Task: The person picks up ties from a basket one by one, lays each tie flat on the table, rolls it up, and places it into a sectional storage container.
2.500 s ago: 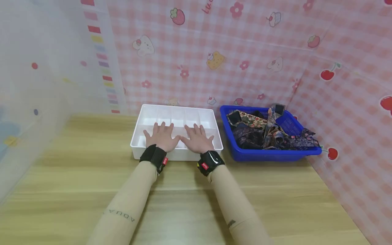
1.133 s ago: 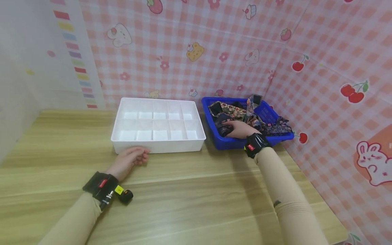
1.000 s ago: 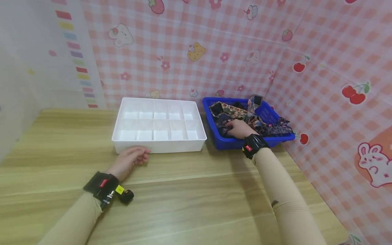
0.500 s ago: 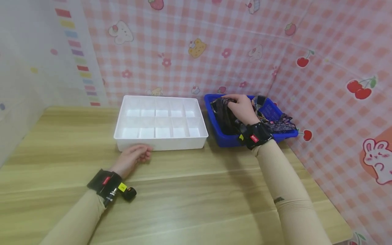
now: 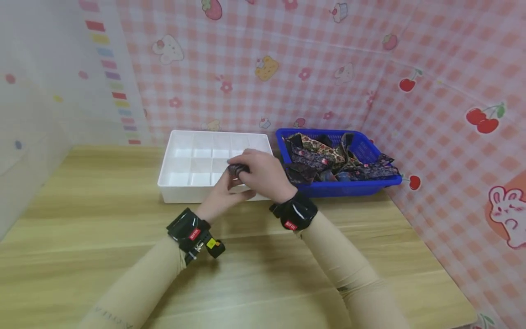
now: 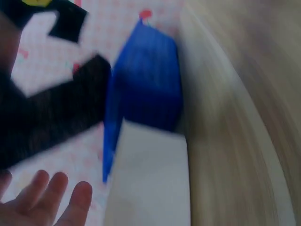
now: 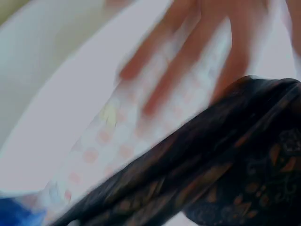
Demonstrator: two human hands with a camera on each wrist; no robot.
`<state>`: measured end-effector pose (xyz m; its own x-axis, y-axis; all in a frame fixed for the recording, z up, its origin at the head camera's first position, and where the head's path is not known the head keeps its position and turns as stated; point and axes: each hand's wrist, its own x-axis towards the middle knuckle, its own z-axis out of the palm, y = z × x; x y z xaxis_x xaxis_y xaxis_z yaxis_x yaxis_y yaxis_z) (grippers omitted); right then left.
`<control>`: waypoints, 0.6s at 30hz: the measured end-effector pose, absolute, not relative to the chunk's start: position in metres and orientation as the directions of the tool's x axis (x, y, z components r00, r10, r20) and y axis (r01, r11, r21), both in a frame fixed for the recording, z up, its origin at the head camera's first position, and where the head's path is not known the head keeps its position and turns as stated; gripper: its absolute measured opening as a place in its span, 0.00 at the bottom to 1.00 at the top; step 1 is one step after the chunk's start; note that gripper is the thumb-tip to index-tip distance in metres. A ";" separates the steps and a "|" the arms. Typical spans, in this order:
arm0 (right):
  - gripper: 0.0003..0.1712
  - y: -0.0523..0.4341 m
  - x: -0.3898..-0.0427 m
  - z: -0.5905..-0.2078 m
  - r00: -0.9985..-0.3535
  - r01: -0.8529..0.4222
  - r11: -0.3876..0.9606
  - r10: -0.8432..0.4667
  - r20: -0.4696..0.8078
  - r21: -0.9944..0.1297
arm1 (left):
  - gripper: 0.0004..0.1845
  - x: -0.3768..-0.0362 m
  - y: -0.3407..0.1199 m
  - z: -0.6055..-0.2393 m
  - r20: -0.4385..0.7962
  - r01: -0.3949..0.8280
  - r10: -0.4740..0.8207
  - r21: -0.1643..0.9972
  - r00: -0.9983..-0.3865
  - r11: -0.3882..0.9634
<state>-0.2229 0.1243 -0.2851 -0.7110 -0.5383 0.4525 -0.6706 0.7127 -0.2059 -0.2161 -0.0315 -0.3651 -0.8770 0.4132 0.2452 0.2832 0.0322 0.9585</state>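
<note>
Wooden table point(image 5: 263, 274): nearest surface; both forearms in beige sleeves cross it, each wrist banded in black.

Left hand point(image 5: 223, 194): raised just before the white tray, fingers fairly straight and relaxed in the left wrist view, touching the underside of the cloth. Not gripping.

Right hand point(image 5: 263, 176): meets the left over the tray's front right part, fingers curled around a small dark patterned cloth piece point(image 5: 235, 170). The right wrist view, blurred, shows the same dark fabric with a brownish print close under the fingers.

Step in hand, as judged: one cloth piece is held between both hands over the tray, apparently being gathered or folded small. The next move would call for compacting it enough to fit a single cell and lowering it squarely between the dividers.

White tray point(image 5: 181, 194): rectangular, divided into two rows of compartments. The visible cells hold nothing; those under the hands are hidden.

Blue basket point(image 5: 353, 187): just right of the tray, close to touching it. Contents: a loose heap of dark patterned fabric pieces point(image 5: 324, 157), floral and paisley prints, one trailing over the right rim.

Backdrop point(image 5: 287, 68): pink gingham sheeting with cherries, strawberries and cartoon animals, wrapping the rear and right side.
</note>
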 end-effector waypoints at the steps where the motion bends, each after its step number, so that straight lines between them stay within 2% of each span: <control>1: 0.20 0.119 -0.218 -0.290 -0.696 -0.686 0.702 -0.557 0.452 -0.191 | 0.37 -0.214 -0.028 -0.365 0.249 0.284 0.397 0.958 -0.884 0.031; 6: 0.32 0.123 -0.204 -0.310 -0.643 -0.765 0.555 -0.618 0.452 -0.328 | 0.25 -0.206 -0.031 -0.373 0.204 0.209 0.294 0.978 -0.934 -0.013; 8: 0.40 0.133 -0.204 -0.317 -0.655 -0.755 0.552 -0.618 0.435 -0.353 | 0.22 -0.203 -0.037 -0.374 0.176 0.159 0.276 0.984 -0.945 -0.083; 10: 0.46 0.144 -0.207 -0.326 -0.690 -0.722 0.617 -0.601 0.403 -0.314 | 0.18 -0.198 -0.045 -0.373 0.171 0.132 0.255 0.978 -0.952 -0.163; 12: 0.45 0.156 -0.210 -0.337 -0.733 -0.668 0.710 -0.575 0.364 -0.224 | 0.15 -0.192 -0.055 -0.370 0.179 0.121 0.234 0.963 -0.956 -0.241; 14: 0.40 0.168 -0.212 -0.346 -0.771 -0.613 0.775 -0.546 0.329 -0.152 | 0.15 -0.186 -0.068 -0.364 0.199 0.125 0.224 0.944 -0.954 -0.306; 18: 0.30 0.188 -0.216 -0.360 -0.797 -0.556 0.827 -0.503 0.336 -0.082 | 0.13 -0.173 -0.094 -0.349 0.269 0.177 0.183 0.896 -0.945 -0.407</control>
<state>-0.2162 0.1880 -0.3601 -0.7966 -0.5025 0.3361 -0.5563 0.8269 -0.0821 -0.1727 -0.0944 -0.3490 -0.9455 0.1831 0.2694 0.1767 -0.4065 0.8964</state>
